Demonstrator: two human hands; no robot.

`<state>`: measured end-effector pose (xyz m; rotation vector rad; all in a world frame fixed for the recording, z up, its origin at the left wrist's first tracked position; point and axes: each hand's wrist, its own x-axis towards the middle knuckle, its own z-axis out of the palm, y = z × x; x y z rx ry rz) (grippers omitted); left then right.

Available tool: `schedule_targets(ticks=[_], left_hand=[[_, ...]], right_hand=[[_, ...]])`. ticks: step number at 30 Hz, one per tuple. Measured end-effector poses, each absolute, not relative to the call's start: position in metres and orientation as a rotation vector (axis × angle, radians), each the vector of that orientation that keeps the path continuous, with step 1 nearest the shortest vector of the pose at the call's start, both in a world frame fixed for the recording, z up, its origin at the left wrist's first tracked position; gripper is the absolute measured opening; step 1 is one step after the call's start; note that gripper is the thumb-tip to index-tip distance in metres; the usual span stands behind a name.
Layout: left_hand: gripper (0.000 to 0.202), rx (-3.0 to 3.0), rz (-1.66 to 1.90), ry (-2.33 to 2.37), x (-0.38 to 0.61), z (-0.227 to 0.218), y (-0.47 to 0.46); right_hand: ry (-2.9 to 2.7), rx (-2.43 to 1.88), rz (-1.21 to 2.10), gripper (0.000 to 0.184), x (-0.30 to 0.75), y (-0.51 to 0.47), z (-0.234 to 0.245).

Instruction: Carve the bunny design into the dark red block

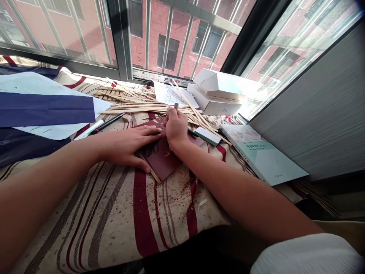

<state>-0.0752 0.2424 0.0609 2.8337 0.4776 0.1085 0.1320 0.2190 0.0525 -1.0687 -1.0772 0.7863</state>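
Note:
A reddish-brown flat board (167, 161) with dark marks on its face lies on the striped cloth. My left hand (134, 142) rests flat across its left part, fingers stretched, thumb spread along the near-left edge. Over the board's upper right, my right hand (176, 127) is closed in a fist around a slim hand tool (176, 106). Only the tool's round grey end shows above the fist; its working tip is hidden. Brown crumbs are scattered on the cloth in front of the board, and a pale curled shaving (202, 204) lies to the right.
Thin wooden strips (134, 108) are piled behind the board, with a paper drawing (173, 95) and a white box (218, 101) by the window. Pens (107, 123) and dark blue cloth (45, 109) lie left. A book (265, 156) lies right, near the wall.

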Motion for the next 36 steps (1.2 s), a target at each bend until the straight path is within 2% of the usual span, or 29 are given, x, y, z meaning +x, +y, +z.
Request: schedule_targets(ticks=[4,11,15,25,36], left_hand=[[0.127,2.838,0.106,0.469,-0.077,0.06,0.244],[0.121,2.839,0.128,0.499,-0.073,0.067,0.239],[0.119,2.838,0.133,0.495,-0.072,0.07,0.237],[0.128,2.814,0.091,0.506,-0.073,0.067,0.239],[0.124,2.803,0.131,0.509,-0.076,0.065,0.24]], right_hand=[[-0.858,-1.136,0.75,0.048,0.133,0.214,0.055],[-0.835,-0.817,1.28,0.058,0.126,0.193,0.08],[-0.775,-0.741,1.378,0.06,0.128,0.188,0.087],[-0.564,-0.895,1.34,0.063,0.117,0.193,0.094],[-0.814,-0.934,1.235,0.057,0.134,0.19,0.093]])
